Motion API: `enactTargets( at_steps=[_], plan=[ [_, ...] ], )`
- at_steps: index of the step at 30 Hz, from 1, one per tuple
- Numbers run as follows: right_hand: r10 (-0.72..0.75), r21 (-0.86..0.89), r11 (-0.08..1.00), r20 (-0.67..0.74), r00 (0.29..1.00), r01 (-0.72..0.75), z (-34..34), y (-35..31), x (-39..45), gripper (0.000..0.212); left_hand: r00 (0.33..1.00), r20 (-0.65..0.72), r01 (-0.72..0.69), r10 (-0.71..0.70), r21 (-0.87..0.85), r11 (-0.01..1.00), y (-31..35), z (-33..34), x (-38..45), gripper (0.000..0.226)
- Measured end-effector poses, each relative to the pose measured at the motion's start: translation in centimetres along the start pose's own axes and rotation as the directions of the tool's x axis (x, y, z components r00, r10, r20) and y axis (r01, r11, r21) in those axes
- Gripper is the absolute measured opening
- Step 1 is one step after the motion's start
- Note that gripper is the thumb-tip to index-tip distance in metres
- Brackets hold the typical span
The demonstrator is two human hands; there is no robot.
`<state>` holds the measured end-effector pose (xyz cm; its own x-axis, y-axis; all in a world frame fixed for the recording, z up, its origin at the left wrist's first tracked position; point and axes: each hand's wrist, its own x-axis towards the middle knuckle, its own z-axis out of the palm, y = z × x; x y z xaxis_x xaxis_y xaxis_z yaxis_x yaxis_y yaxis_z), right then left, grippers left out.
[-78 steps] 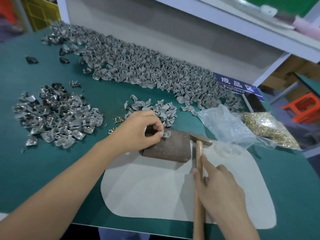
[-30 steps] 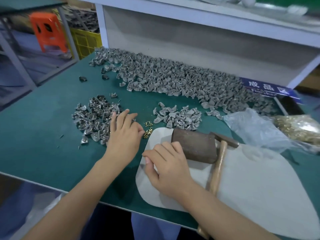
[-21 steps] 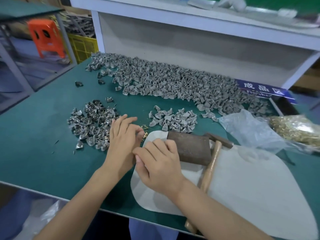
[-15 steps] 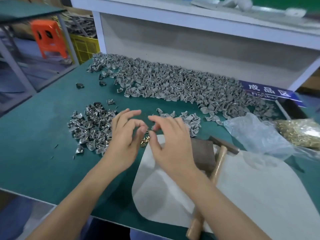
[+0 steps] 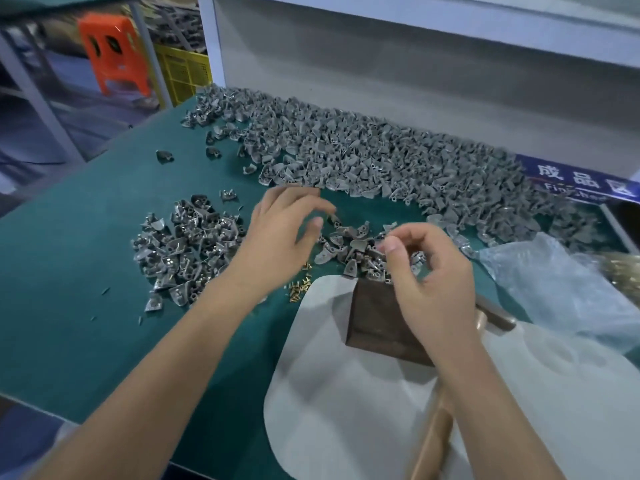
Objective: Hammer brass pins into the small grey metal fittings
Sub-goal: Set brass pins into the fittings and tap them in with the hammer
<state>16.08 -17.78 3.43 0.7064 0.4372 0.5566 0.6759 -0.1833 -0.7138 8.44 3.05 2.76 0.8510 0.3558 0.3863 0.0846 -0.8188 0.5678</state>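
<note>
Green matting covered the workbench [image 5: 69, 334], with a white shelf frame [image 5: 415, 15] rising behind it. Small grey fittings lay in three groups: a little cluster [image 5: 349, 251] at the centre, a looser heap [image 5: 187, 251] to the left, and a long bank [image 5: 381, 161] along the back. A few loose brass pins [image 5: 299, 289] sat on the mat beside the edge of a pale sheet [image 5: 346, 410]. The left hand [image 5: 277, 244] hovered over the gap between heap and cluster, fingers loosely curled and spread; whether it held anything could not be told. The right hand [image 5: 429, 282] hung above the central cluster with thumb and forefinger drawn together as in a pinch, though what they held, if anything, was too blurred to see. Beneath that hand a dark brown block [image 5: 374, 320] rested on the pale sheet, and the wooden-handled hammer [image 5: 433, 441] lay beside it, untouched. Farther right were a clear plastic bag [image 5: 554, 285] and a blue sign [image 5: 581, 181]; an orange stool [image 5: 114, 57] stood beyond the bench.
</note>
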Motion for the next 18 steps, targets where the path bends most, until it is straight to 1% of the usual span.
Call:
enactTargets(
  at_steps=[1,2,3,4,6,8,9,11,14,16,18],
  plan=[
    [0.026,-0.006,1.0,-0.008,1.0,-0.026,-0.2,0.3,-0.3,0.007,0.998,0.025,0.047,-0.05,0.1,0.994,-0.6,0.4,0.2,0.028],
    [0.046,-0.019,0.999,-0.016,0.999,-0.046,-0.3,0.4,-0.5,0.006,0.994,0.054,0.084,-0.094,0.161,0.983,-1.1,0.9,0.3,0.03],
    [0.058,-0.031,0.998,-0.021,0.998,-0.058,-0.3,0.6,-0.6,0.006,0.991,0.07,0.101,-0.115,0.184,0.978,-1.4,1.5,0.3,0.028],
    [0.066,-0.04,0.997,-0.025,0.997,-0.067,-0.3,0.6,-0.7,0.008,0.991,0.065,0.1,-0.114,0.18,0.979,-1.6,1.9,0.2,0.023],
    [0.074,-0.052,0.996,-0.028,0.997,-0.076,-0.1,0.7,-1.1,0.014,0.997,0.005,0.076,-0.078,0.164,0.983,-1.6,2.5,0.0,0.011],
    [0.089,-0.067,0.994,-0.029,0.996,-0.091,0.1,0.8,-1.2,0.021,0.998,-0.06,0.045,-0.033,0.218,0.975,-1.6,2.8,0.1,0.011],
    [0.098,-0.091,0.991,-0.038,0.994,-0.101,0.2,0.9,-1.3,0.023,0.998,-0.062,0.036,-0.021,0.249,0.968,-1.7,3.0,0.0,0.016],
    [0.106,-0.123,0.986,-0.07,0.992,-0.114,0.3,1.1,-1.3,0.024,0.999,-0.003,0.047,-0.048,0.279,0.959,-1.8,3.4,-0.1,0.031],
    [0.13,-0.061,0.989,-0.101,0.986,-0.137,0.5,1.2,-1.2,0.023,0.992,0.079,0.071,-0.099,0.308,0.949,-2.3,3.7,-0.2,0.042],
    [0.101,-0.054,0.993,-0.103,0.99,-0.107,0.4,1.1,-1.2,0.025,0.991,0.086,0.067,-0.099,0.315,0.947,-2.5,3.7,-0.1,0.04],
    [0.065,-0.072,0.995,-0.09,0.994,-0.071,0.5,0.9,-1.2,0.02,0.994,0.069,0.056,-0.08,0.302,0.952,-2.6,3.6,-0.1,0.03]
  ],
)
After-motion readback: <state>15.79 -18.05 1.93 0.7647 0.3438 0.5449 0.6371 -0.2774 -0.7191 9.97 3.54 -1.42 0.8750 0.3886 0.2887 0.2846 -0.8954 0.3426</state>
